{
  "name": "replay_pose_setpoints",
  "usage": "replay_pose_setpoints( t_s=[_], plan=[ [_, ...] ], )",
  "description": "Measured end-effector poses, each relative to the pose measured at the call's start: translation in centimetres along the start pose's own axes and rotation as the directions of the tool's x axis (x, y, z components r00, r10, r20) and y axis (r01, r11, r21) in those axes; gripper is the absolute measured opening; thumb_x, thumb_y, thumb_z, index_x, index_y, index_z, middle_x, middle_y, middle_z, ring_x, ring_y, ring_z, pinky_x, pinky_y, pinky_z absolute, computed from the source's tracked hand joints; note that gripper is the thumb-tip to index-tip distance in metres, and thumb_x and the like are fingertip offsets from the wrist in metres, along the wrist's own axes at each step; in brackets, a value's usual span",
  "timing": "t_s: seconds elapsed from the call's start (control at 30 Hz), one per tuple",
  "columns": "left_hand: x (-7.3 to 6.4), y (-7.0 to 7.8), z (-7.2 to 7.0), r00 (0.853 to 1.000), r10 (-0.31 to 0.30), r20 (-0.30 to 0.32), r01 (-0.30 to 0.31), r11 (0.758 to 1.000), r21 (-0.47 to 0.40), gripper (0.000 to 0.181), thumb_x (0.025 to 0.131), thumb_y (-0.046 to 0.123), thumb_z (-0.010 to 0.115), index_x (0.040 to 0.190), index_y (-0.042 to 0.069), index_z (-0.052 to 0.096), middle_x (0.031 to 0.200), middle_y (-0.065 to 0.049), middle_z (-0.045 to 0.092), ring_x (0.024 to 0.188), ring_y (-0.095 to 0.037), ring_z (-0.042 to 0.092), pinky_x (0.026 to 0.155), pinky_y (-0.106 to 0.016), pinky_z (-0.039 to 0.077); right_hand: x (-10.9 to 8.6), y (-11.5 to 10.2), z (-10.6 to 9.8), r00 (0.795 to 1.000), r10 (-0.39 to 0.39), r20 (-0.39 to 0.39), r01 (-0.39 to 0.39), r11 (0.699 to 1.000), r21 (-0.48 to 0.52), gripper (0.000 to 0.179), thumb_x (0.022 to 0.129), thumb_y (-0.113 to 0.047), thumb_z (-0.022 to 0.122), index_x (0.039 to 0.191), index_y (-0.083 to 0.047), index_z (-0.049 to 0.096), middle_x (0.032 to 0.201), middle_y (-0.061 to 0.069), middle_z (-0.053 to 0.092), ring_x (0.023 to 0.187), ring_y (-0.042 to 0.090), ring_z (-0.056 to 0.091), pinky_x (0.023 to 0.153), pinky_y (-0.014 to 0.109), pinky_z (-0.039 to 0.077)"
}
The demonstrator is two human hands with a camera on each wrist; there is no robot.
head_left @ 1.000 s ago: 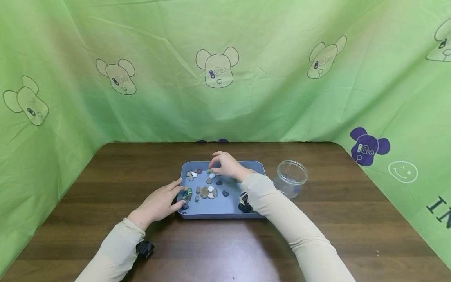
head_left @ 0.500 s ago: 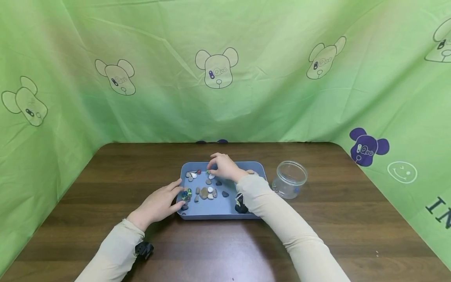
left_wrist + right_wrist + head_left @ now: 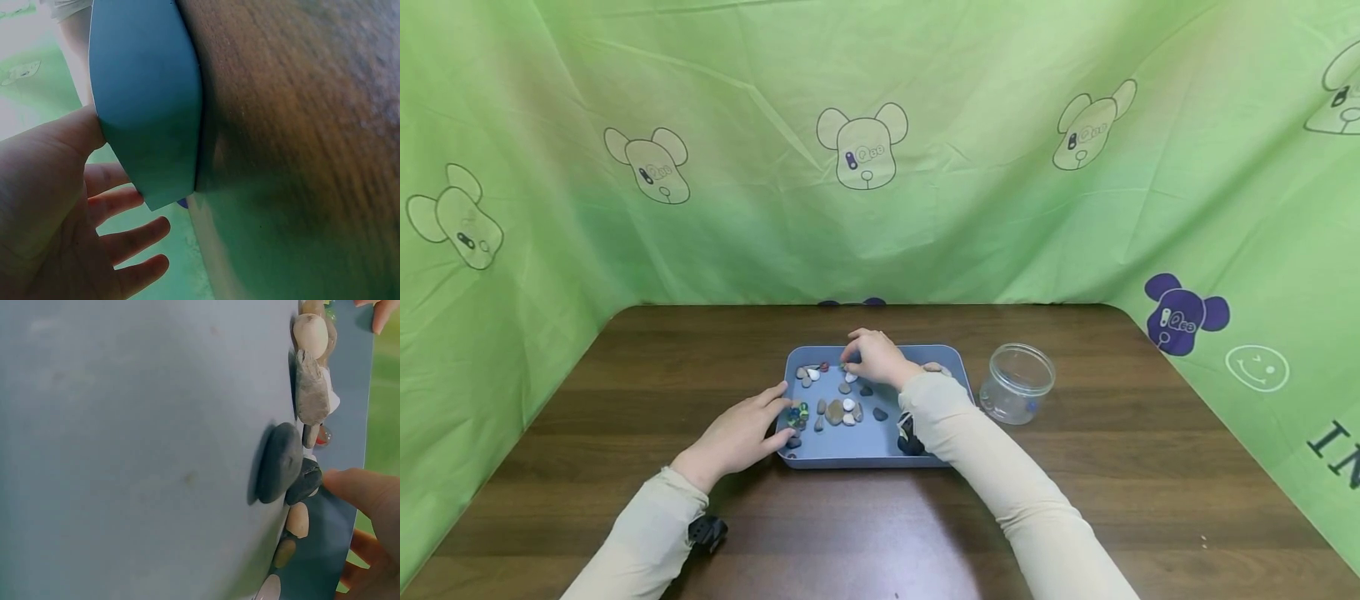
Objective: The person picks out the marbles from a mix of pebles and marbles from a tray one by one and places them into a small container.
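A shallow blue tray (image 3: 865, 446) holds pebbles and glass marbles. My right hand (image 3: 880, 358) reaches over its far side, thumb and forefinger pinching a small green marble (image 3: 843, 367) next to a white pebble (image 3: 851, 377). In the right wrist view the thumb (image 3: 356, 487) goes behind a dark pebble (image 3: 281, 462), which hides the fingertips. My left hand (image 3: 737, 433) rests at the tray's left rim with fingers spread, near a cluster of green and blue marbles (image 3: 802, 411). The left wrist view has its thumb and fingers along the tray wall (image 3: 150, 106).
A clear open jar (image 3: 1017, 383) stands just right of the tray, with a blue marble (image 3: 1032, 406) inside. A red marble (image 3: 824, 367) lies by pebbles at the tray's far left. Green cloth (image 3: 865, 242) hangs behind the brown wooden table (image 3: 700, 358).
My right hand and forearm have shifted slightly left and nearer, uncovering pebbles at the tray's far right. The left hand stays at the left rim.
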State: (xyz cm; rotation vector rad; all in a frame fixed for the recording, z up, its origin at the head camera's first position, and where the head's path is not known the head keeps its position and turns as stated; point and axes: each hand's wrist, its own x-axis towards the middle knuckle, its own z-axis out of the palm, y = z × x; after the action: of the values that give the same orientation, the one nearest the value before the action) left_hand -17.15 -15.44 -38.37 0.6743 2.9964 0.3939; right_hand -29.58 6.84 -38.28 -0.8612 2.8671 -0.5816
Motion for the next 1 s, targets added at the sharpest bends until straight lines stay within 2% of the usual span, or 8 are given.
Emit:
replay_pose_setpoints(
  t_s=[0.37,1.0],
  plan=[
    [0.00,0.02,0.03,1.000,-0.001,0.001,0.001,1.000,0.003,0.048,0.092,0.033,0.056,0.129,0.002,0.054,0.147,-0.017,0.039,0.127,-0.036,0.048,0.104,-0.049,0.040,0.16,0.12,0.45,1.000,-0.015,-0.022,0.015,1.000,-0.024,0.013,0.086,-0.015,0.065,0.094,-0.009,0.073,0.133,0.016,0.055,0.129,0.032,0.047,0.113,0.057,0.023],
    [0.05,0.02,0.07,1.000,-0.012,0.003,0.012,1.000,-0.003,0.048,0.092,0.034,0.056,0.129,0.003,0.054,0.147,-0.017,0.038,0.127,-0.036,0.047,0.104,-0.049,0.040,0.36,-0.21,0.55,1.000,0.018,-0.002,-0.018,0.999,-0.049,0.013,0.087,-0.019,0.066,0.094,-0.011,0.073,0.136,0.013,0.053,0.130,0.030,0.047,0.112,0.051,0.027]
  ],
)
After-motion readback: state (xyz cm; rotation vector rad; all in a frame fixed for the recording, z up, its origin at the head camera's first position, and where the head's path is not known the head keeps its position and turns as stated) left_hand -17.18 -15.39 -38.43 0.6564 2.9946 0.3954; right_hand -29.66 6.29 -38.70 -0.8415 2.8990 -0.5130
